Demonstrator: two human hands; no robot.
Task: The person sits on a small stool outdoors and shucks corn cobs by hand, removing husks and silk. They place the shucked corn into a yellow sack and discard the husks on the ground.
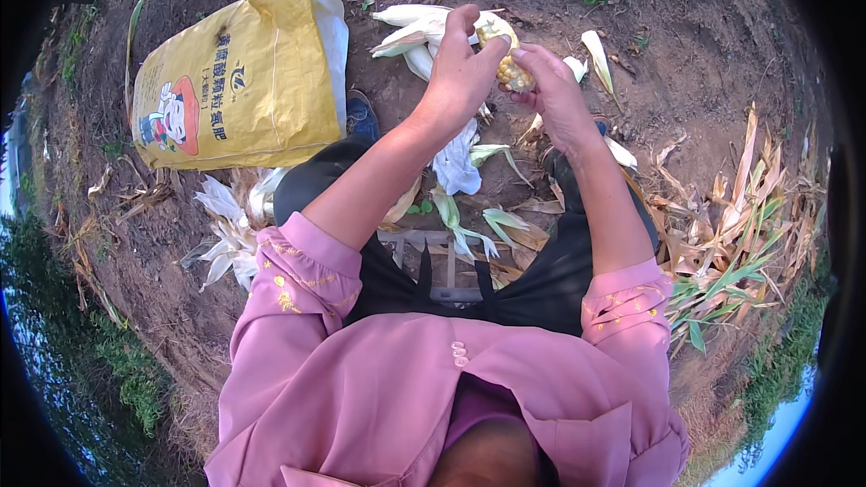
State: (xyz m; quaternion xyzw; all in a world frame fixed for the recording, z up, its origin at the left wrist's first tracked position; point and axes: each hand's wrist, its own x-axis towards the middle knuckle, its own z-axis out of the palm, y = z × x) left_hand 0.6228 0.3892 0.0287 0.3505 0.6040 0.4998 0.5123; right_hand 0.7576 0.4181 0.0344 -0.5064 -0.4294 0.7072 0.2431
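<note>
A husked ear of corn (514, 76) with pale yellow kernels is held up between my two hands, over the soil in front of my knees. My left hand (465, 57) grips its upper end, the thumb pressed on the kernels. The lower end lies in my right hand (556, 88), the thumb on top and the other fingers curled partly out of sight beneath. Just beyond my left hand, several ears in whitish husks (406, 37) lie on the ground, partly covered by that hand. Loose pale husks (459, 166) are scattered below my wrists, between my legs.
A yellow woven fertilizer bag (247, 74) bearing writing lies to the left, its white-lined mouth towards the ears. Dry and green corn leaves (734, 237) are heaped at right. More husks (230, 237) sit by my left knee. Under me shows a slatted seat (454, 294).
</note>
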